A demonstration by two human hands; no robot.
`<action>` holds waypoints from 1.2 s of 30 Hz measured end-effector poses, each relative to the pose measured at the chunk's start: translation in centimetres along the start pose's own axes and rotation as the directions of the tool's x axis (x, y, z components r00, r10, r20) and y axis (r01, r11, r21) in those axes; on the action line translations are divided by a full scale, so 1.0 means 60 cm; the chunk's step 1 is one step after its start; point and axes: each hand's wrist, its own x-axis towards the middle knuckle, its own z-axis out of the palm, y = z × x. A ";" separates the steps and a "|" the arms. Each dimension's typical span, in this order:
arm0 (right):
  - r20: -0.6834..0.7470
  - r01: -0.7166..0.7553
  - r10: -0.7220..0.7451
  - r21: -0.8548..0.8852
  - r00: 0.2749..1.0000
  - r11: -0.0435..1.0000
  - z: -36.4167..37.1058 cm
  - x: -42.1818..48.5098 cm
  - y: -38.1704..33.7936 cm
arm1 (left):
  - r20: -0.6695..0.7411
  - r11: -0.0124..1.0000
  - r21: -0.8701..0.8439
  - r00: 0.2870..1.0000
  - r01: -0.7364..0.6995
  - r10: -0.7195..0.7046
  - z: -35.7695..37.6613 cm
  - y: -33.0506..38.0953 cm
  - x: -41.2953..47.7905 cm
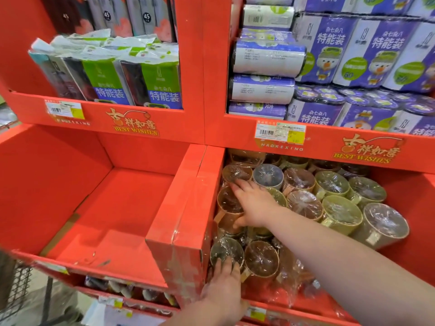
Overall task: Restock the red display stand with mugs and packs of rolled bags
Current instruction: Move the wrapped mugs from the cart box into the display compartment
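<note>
Head view: both hands are among wrapped mugs [329, 184] in the lower-right bin of the red display stand [188, 128].
The right hand [254, 203] lies across a brown mug [229, 203], fingers spread and fairly straight, thumb at its near side. The left hand [223, 290] rests straight, close-set fingers on a dark mug [224, 250] by the front lip. Packs of rolled bags [329, 48] fill both upper shelves. Beyond the divider [186, 208], the lower-left bin [117, 208] shows bare red floor.
</note>
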 end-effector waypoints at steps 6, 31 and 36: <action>-0.005 0.001 0.000 0.206 1.000 0.978 -0.051 -0.081 0.070 | -0.048 0.999 0.036 0.999 -0.009 0.011 0.005 -0.003 -0.002; 0.100 -0.027 0.003 0.235 0.995 0.972 -0.021 -0.224 0.084 | -0.132 0.983 0.185 0.990 -0.019 0.044 0.023 0.014 -0.050; 0.014 0.029 -0.034 0.248 0.999 0.968 -0.021 -0.181 0.018 | -0.121 0.982 0.188 0.993 0.018 0.004 0.021 0.012 -0.071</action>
